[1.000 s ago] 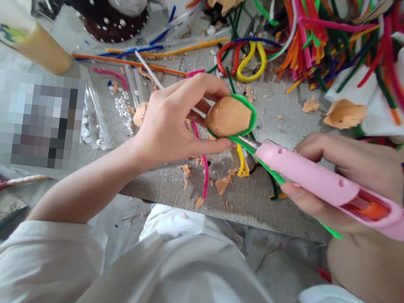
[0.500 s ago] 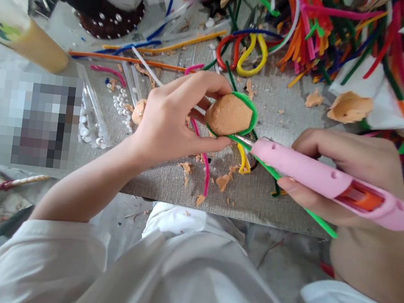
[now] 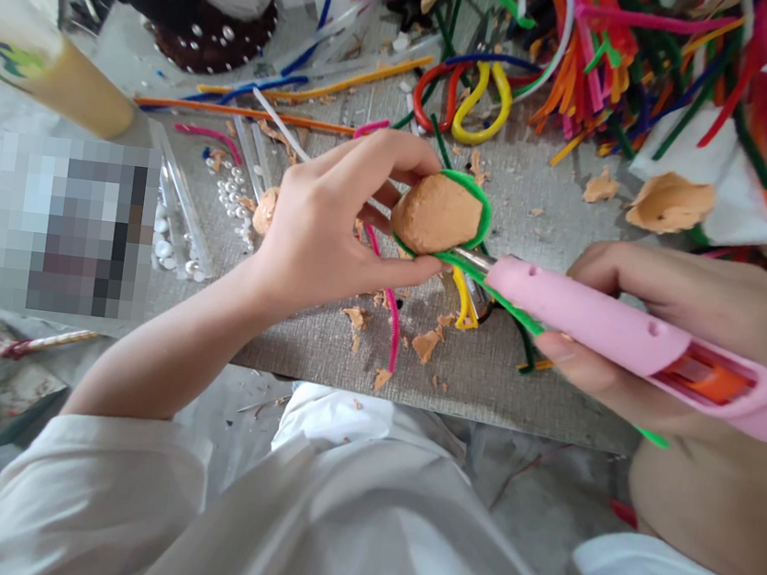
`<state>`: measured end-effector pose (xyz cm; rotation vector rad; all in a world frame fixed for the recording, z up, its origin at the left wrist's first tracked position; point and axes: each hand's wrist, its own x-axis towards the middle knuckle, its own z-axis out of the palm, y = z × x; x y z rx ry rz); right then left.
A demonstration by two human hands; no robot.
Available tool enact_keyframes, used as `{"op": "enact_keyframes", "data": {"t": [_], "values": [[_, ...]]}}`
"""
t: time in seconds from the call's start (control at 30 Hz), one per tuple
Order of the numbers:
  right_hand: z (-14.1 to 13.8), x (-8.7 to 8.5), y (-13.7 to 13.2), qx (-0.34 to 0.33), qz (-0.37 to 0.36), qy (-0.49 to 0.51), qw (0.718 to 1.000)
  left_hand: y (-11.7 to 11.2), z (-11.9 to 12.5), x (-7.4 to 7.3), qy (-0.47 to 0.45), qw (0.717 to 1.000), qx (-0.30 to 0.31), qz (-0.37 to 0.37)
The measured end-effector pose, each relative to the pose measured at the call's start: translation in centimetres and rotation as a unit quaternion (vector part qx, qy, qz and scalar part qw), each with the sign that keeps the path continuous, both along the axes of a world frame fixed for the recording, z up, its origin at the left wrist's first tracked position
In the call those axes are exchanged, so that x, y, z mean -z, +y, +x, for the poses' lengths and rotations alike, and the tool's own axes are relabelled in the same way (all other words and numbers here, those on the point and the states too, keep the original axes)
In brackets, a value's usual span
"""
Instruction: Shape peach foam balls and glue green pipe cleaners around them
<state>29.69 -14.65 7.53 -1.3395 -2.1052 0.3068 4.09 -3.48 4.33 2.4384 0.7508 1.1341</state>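
Between the thumb and fingers of my left hand (image 3: 340, 218) is a tan, clay-like lump (image 3: 440, 211) with a flat face turned up. A green pipe cleaner (image 3: 484, 208) curves round the edge of that face, and its loose end runs right, beneath my right hand. My right hand (image 3: 678, 312) is closed round a pink hot glue gun (image 3: 580, 319), its metal nozzle pointing left at the lump's lower right edge, close to my left thumb. Whether the nozzle touches the pipe cleaner I cannot tell. The glue gun hides part of the right palm.
Bundled coloured pipe cleaners (image 3: 587, 80) lie at the back right, near a tan shell-like piece (image 3: 671, 202). Bent red and yellow loops (image 3: 482, 105) lie behind the lump. White beads (image 3: 233, 201), clear sticks (image 3: 186, 200) and a yellowish roll (image 3: 93, 93) are at the left.
The glue gun and my right hand have shifted a little to the right, drawing the nozzle back from the lump's edge. My left hand still holds the lump in nearly the same place.
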Motion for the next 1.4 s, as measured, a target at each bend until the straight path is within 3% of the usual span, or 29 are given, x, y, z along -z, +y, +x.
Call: {"op": "enact_keyframes", "data": {"t": [0.17,0.43,0.87,1.13,1.27,1.4], "values": [[0.14,0.01,-0.10,0.008,0.014,-0.007,1.000,-0.09,-0.12,-0.30,0.011,1.000,0.001,-0.026],[-0.24,-0.57,-0.32,0.030,-0.034,-0.041,0.998,-0.20,-0.18,-0.37,0.015,0.999,-0.007,-0.042],[-0.58,-0.71,-0.53,0.062,-0.035,-0.032,0.997,-0.19,-0.11,-0.30,-0.003,0.999,-0.007,-0.035],[-0.08,-0.83,-0.17,0.028,-0.003,-0.048,0.998,0.34,-0.16,0.02,-0.018,0.999,0.032,-0.021],[-0.23,-0.94,-0.37,0.059,-0.031,-0.053,0.996,0.68,-0.13,0.29,-0.024,0.999,0.046,0.003],[-0.37,-0.55,-0.38,0.068,-0.004,-0.026,0.997,0.56,-0.15,0.34,-0.026,0.999,0.048,-0.003]]}}
